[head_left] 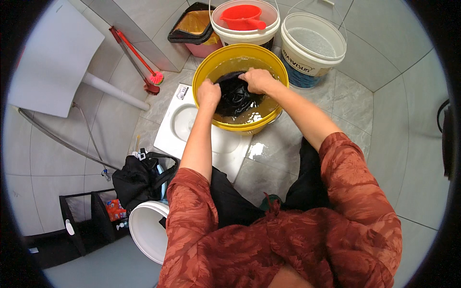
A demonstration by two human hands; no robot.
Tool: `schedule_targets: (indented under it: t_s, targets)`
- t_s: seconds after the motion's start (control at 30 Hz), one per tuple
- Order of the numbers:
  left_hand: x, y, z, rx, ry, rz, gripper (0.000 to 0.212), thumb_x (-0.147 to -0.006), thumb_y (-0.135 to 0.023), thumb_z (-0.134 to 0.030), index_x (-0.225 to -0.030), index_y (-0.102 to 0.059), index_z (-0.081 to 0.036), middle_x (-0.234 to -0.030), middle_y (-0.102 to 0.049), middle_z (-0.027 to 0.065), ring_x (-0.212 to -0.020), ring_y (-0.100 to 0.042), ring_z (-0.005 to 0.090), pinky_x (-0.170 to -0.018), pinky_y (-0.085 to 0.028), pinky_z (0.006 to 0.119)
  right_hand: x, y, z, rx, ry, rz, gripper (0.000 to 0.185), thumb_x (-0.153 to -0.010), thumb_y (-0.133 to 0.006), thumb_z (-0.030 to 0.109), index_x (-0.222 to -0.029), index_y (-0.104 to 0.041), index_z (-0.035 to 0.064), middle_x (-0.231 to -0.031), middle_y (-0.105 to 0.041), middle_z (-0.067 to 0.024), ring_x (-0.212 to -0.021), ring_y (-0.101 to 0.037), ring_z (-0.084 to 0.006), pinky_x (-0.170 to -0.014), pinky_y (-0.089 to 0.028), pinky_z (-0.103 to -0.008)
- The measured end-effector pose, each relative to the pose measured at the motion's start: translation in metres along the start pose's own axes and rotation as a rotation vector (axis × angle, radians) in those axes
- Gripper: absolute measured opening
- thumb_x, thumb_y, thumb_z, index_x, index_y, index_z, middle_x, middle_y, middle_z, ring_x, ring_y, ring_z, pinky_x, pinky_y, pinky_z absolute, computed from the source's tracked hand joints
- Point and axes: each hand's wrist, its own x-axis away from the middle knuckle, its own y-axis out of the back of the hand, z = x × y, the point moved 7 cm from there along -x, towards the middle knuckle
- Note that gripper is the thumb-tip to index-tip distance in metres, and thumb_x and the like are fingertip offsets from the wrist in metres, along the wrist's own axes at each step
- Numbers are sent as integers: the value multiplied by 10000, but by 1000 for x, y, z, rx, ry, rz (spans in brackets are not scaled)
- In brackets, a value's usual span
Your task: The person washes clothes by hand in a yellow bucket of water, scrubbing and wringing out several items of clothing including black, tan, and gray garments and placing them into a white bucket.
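Note:
Before me a yellow bucket (239,127) holds cloudy water, with a wet black cloth (236,95) partly sunk in it. My left hand (209,93) is closed on the cloth's left edge, just inside the rim. On the other side my right hand (256,80) grips the upper right of the cloth, its fingers bent into the fabric. The fingertips of both hands are partly hidden. The bucket stands over the edge of a white ceramic squat toilet (183,120).
Behind stand a white bucket with a red dipper (241,17), a water-filled bucket (311,41) and a bin (192,23). Two red-handled brushes (137,54) lean left. A black bag (138,180), white bucket (147,230) and black shelf (86,230) sit lower left.

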Motion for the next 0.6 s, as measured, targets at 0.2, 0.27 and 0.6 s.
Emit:
schedule_targets:
  t_s: [0.2, 0.27, 0.6]
  targets:
    - [-4, -65, 28, -105, 208, 336, 271, -740, -478, -90, -916, -622, 56, -920, -600, 262, -851, -603, 366, -750, -483, 400, -22, -63, 13, 48, -93, 256, 621, -748, -568, 164, -1321, -327, 155, -1256, -390, -203, -1061, -522, -338, -855, -454, -385]
    - [-6, -78, 41, -119, 190, 386, 259, -731, -473, -73, -872, -621, 86, -835, -614, 272, -737, -635, 368, -664, -513, 407, -26, -74, 23, 58, -68, 311, 610, -753, -575, 177, -1310, -332, 125, -1254, -381, -204, -1063, -522, -339, -848, -457, -388]
    - [-15, -147, 54, -692, -177, 787, 294, -697, -579, -74, -977, -635, -2, -1065, -590, 182, -998, -575, 301, -833, -471, 366, -66, -166, -16, 28, -83, 766, 339, -591, -655, 34, -930, -667, 34, -994, -627, -171, -908, -605, -312, -742, -489, -376]
